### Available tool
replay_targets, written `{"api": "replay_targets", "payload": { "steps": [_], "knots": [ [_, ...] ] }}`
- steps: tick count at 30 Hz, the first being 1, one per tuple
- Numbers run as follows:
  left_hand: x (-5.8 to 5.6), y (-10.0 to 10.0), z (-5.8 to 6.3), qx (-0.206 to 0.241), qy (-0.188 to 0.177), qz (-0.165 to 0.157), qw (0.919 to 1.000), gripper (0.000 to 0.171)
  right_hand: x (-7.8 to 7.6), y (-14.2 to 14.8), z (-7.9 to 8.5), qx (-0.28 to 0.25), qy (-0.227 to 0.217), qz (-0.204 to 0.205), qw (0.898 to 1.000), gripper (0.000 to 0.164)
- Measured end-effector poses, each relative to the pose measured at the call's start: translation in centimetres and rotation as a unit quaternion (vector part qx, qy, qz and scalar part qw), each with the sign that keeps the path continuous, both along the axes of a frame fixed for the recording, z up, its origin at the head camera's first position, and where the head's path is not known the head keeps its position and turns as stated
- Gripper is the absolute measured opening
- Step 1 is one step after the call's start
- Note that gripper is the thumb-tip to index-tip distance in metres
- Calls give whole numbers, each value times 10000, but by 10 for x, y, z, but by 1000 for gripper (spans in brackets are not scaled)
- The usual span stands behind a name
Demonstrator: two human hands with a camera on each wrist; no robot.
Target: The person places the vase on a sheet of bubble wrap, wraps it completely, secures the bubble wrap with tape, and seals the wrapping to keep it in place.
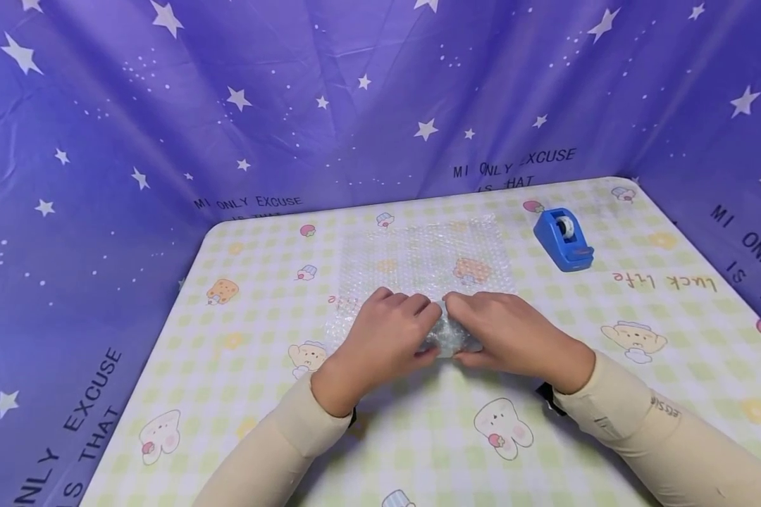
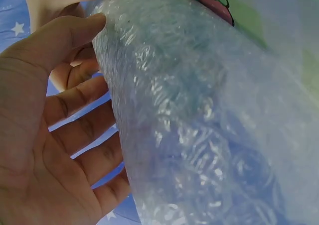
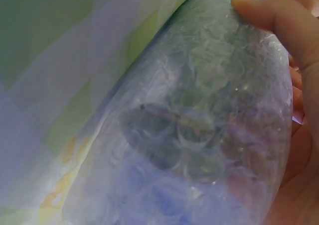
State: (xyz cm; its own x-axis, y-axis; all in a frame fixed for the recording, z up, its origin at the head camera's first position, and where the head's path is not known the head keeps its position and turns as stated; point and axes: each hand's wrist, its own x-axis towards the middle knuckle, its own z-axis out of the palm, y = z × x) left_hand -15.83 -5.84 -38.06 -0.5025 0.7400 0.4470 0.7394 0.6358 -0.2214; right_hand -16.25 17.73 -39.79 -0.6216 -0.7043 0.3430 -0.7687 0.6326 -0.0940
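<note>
A clear bubble wrap sheet (image 1: 412, 253) lies flat across the middle of the table, its near end rolled around something. My left hand (image 1: 390, 327) and right hand (image 1: 514, 331) grip this roll (image 1: 446, 341) side by side, thumbs on the near face and fingers over the far side. The left wrist view has the left thumb (image 2: 89, 28) at the edge of the wrap, fingers behind it. In the right wrist view the right thumb (image 3: 249, 7) presses the plastic. A dark rounded shape (image 3: 167, 135) shows blurred through the bubbles; I cannot tell what it is.
A blue tape dispenser (image 1: 564, 239) with a roll of tape stands at the back right, beyond the right hand. The table (image 1: 228, 394) wears a green checked cover with cartoon prints. Purple starry curtains (image 1: 330, 105) hang behind it and at both sides.
</note>
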Motion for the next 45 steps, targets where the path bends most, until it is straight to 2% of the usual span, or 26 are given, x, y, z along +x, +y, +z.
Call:
{"api": "replay_targets", "payload": {
  "steps": [4,11,15,24,35,40,45],
  "knots": [
    [1,0,-2,-67,-82,57,9999,35,0,-1,0,-26,-32,-1,10000,60],
    [4,1,-5,-208,-497,232,9983,59,-2,-1,-1,-35,-102,24,9999,60],
    [4,4,-9,-284,-630,266,9973,66,-3,1,0,-51,-163,16,9999,60],
    [4,8,-14,-340,-566,448,9968,68,-6,-1,5,-33,-402,55,9992,55],
    [-1,9,-18,-126,-382,312,9987,55,-7,-1,5,6,-473,-8,9989,56],
    [-3,8,-18,-111,-471,270,9985,54,-7,0,4,38,-371,-16,9993,59],
    [-3,7,-16,-123,-602,290,9977,55,-8,0,3,-9,-63,101,9999,60]
  ]
}}
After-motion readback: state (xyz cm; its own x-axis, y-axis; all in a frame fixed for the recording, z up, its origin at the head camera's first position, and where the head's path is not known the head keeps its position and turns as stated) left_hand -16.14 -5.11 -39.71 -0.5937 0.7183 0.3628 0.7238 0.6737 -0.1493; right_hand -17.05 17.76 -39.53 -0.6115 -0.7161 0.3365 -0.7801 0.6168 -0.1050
